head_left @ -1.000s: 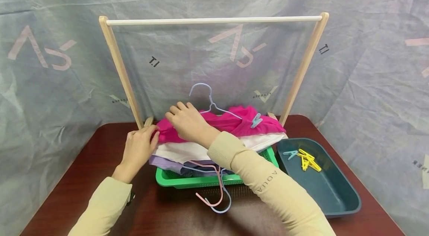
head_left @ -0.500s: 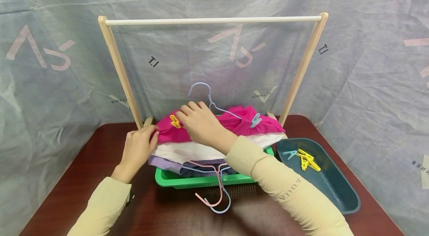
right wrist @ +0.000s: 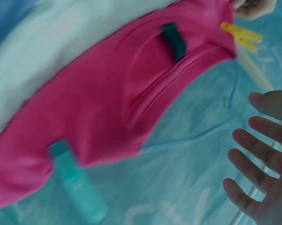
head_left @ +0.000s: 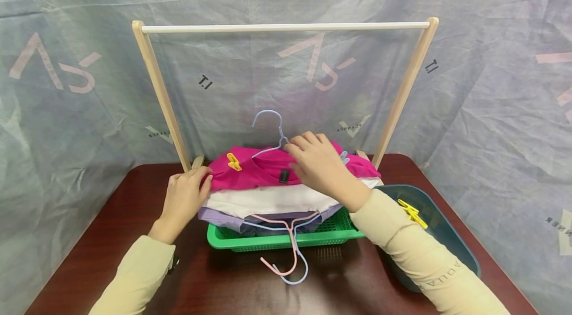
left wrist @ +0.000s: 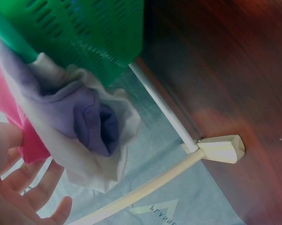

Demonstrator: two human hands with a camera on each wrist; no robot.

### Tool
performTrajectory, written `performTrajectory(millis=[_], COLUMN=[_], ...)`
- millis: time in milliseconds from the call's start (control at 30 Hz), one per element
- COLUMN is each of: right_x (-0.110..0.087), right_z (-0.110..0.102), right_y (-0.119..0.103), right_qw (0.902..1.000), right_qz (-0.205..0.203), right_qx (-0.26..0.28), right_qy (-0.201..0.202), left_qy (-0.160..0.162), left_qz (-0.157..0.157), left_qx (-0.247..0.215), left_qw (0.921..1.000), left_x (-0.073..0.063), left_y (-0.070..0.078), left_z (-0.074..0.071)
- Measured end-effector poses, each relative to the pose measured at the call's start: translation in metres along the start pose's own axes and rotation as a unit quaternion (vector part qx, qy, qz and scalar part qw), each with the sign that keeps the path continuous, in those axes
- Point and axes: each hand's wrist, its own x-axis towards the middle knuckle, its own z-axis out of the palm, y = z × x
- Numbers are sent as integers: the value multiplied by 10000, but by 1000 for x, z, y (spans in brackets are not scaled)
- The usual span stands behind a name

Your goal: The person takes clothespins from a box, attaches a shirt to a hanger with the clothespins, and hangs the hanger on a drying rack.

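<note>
A pink shirt with a dark neck label lies on top of the clothes pile, a light blue hanger in its neckline. One yellow clothespin clips its left shoulder, and a pale blue clothespin is on the right one. My left hand pinches the shirt's left end; the left wrist view shows pink fabric between thumb and fingers. Over the shirt's right half is my right hand, in front of the hanger's right arm. Its fingers are spread and hold nothing in the right wrist view.
Beneath the shirt are a white garment and purple clothing, in a green basket. A pink hanger and another blue hanger overhang its front. A dark tub holds yellow clothespins. A wooden rack stands behind.
My right hand has left the shirt's left shoulder and moved right across the neckline, uncovering the yellow clothespin and the neck label. The left hand has stayed in place.
</note>
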Motion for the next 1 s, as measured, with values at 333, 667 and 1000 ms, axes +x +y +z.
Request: performTrajectory(millis=[333, 667, 1000], right_x=[-40, -70, -91], right_z=[-1, 6, 15], right_y=[45, 69, 83], right_qw=[9968, 9892, 9767], right_qz=[773, 1339, 1817], right_qx=[69, 194, 517], right_qy=[-171, -561, -1017], left_qy=[8, -10, -22], left_qz=[-8, -9, -35], left_qx=[19, 25, 8], left_qw=[10000, 10000, 10000], left_x=[-1, -2, -3], left_y=[2, 3, 4], left_z=[-1, -2, -2])
